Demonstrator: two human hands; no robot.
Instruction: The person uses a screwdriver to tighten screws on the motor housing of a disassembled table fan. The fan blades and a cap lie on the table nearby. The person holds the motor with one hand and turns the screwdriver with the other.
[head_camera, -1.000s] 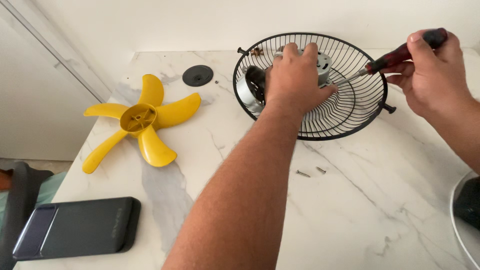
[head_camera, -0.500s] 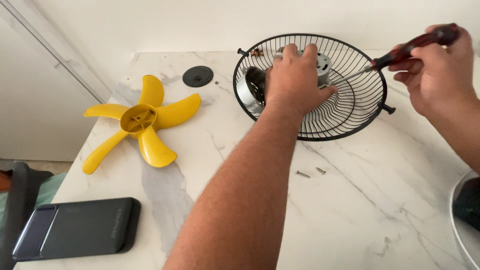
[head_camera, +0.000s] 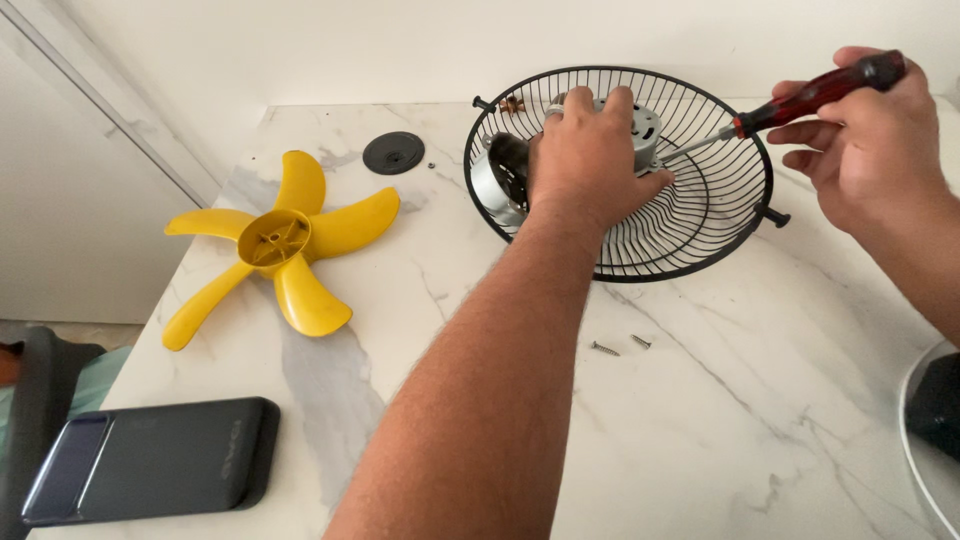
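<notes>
Screwdriver (head_camera: 815, 92) tilted lower, left hand (head_camera: 590, 165) unmoved

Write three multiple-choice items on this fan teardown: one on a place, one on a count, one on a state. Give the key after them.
1. Where do the loose screws lie?
A. on the marble table, in front of the black wire guard
B. inside the guard
C. on the dark flat device

2. How many blades has the yellow fan blade?
A. three
B. four
C. five

3. What is the right hand doing?
A. resting flat on the table
B. gripping a red-handled screwdriver
C. lifting the blade

Key: 1 A, both lie on bare marble; 2 C, five lobes show; 3 B, fingers wrap the handle while the left hand steadies the silver motor.
</notes>
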